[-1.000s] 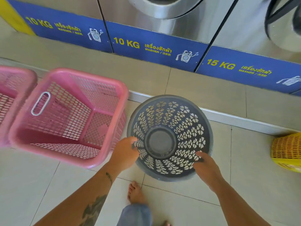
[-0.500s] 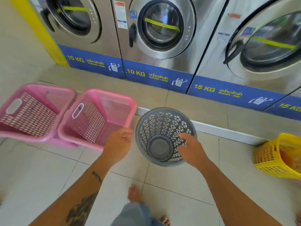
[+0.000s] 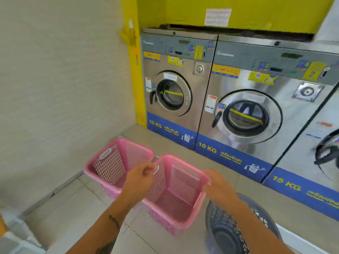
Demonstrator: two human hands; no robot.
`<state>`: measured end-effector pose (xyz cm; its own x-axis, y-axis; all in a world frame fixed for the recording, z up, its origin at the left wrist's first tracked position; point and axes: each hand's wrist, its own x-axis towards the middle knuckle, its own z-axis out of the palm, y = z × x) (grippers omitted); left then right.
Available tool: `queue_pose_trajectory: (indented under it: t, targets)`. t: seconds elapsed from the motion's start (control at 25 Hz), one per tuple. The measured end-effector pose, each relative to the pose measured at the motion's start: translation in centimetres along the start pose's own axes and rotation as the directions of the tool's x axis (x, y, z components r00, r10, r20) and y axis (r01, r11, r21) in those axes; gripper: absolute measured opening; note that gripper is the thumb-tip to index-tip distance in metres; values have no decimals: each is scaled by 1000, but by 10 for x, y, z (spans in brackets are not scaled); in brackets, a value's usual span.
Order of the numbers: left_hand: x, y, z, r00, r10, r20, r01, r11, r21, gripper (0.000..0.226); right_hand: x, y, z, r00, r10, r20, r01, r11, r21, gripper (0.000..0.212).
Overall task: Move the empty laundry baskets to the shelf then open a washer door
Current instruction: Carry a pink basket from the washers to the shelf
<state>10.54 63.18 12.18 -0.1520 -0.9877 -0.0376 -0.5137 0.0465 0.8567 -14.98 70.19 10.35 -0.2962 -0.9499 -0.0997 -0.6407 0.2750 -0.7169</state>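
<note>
Two empty pink laundry baskets stand side by side on the tiled floor. My hands are at the nearer pink basket. My left hand has its fingers curled at the white handle slot on the basket's left wall. My right hand reaches the right rim with fingers apart; blur hides any grip. The second pink basket sits just left of it, against the wall. A grey round perforated basket stands under my right forearm. Washer 1's door and washer 2's door are closed.
A third washer, marked 15 KG, shows at the right edge. The washers stand on a raised tiled step behind the baskets. A beige wall closes off the left side. No shelf is in view.
The view has lifted and swung left. Both hands left the grey basket and moved left to the nearer pink basket. The yellow basket dropped out of view.
</note>
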Motion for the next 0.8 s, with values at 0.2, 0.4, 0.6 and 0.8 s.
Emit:
queue_pose_trajectory:
  t: [0.2, 0.4, 0.6, 0.8]
  targets:
    - [52, -51, -111, 1000, 14, -7, -13, 999, 37, 24, 44, -109, 74, 1000, -12, -27, 14, 997, 72, 42]
    - [103, -95, -183, 1000, -7, 24, 4, 993, 122, 22, 68, -177, 147, 999, 42, 26, -45, 995, 93, 38]
    - [157, -123, -203, 998, 0, 56, -8, 990, 144, 21, 107, -209, 179, 997, 45, 57, -49, 996, 75, 40]
    - [221, -150, -205, 995, -44, 85, 25, 975, 219, 26, 176, -207, 209, 990, 112, 82, -121, 986, 116, 30]
